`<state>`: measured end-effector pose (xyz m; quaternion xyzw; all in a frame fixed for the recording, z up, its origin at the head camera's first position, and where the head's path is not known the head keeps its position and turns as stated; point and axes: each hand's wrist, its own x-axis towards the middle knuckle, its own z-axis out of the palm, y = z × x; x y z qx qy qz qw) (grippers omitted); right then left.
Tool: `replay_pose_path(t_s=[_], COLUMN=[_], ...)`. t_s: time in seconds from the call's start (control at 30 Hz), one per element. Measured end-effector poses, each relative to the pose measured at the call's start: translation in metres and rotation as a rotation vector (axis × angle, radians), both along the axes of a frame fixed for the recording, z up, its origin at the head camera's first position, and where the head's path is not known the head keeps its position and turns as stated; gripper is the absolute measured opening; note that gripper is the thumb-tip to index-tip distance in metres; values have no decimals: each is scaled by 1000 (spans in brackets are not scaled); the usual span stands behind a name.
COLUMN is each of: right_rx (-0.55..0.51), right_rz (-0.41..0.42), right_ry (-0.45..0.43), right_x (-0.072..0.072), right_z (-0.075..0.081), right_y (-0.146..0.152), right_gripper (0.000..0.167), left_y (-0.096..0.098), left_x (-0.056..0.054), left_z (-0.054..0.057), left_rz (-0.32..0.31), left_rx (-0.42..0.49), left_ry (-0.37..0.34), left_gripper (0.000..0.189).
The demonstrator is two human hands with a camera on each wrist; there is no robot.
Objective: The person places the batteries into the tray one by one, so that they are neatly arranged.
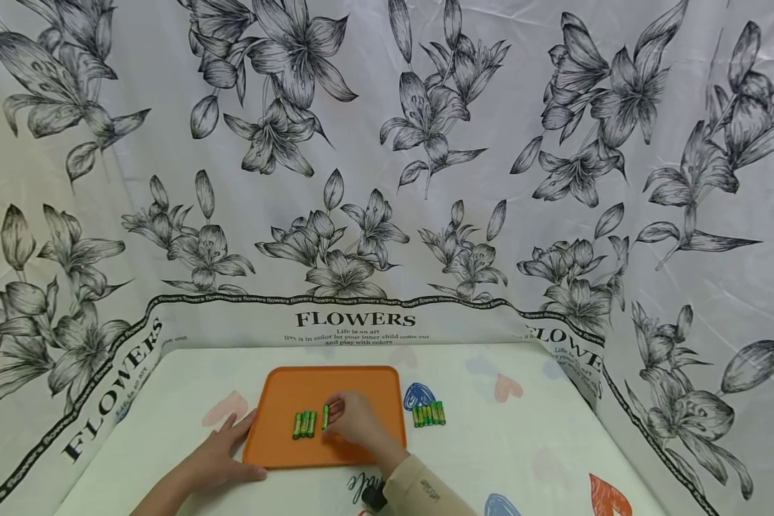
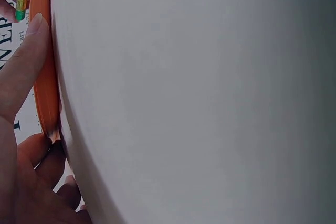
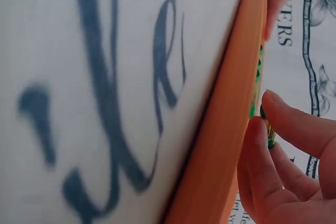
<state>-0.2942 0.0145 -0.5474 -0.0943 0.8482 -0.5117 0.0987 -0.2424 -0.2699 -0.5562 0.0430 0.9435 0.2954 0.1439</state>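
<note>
The right hand [image 1: 355, 423] pinches a green battery [image 1: 325, 418] at the orange tray [image 1: 329, 387], whether touching its surface I cannot tell, while the left hand [image 1: 222, 453], thumb and fingers spread, touches the tray's near-left corner. Three similar batteries [image 1: 305, 424] lie side by side on the tray, left of the held one; beyond its right edge, a row of more batteries [image 1: 429, 413] sits on the worktop [image 1: 490, 451].

A tray [image 1: 322, 385] on the table [image 1: 490, 437], left battery row [image 1: 304, 424] on it, right battery row [image 1: 429, 413] just right of it.
Right of the left battery row is the single battery [image 1: 325, 417] in the right hand [image 1: 355, 419]; the left hand [image 1: 222, 453] touches the tray's near left corner. The curtain [image 1: 387, 168] stands along the far side.
</note>
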Motion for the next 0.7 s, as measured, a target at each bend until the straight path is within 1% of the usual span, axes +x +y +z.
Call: replay_pose_path(t_s=[0.1,0.2,0.4,0.7], right_rx=[2,7,55,145], right_rz=[1,1,-10,0], right_ry=[-4,-5,11,38], right_x=[1,2,1,-1], right_z=[-1,-1,-4,-4], right_y=[-5,-9,-13,-18], right_gripper=[44,46,47,49], left_y=[0,1,3,2], left_x=[1,1,1,1], left_z=[0,0,1,4], left_rz=[5,-3,-17,-6], left_rx=[-1,0,13,7], left_ry=[-6,4,14,3], left_gripper=[121,120,118,121])
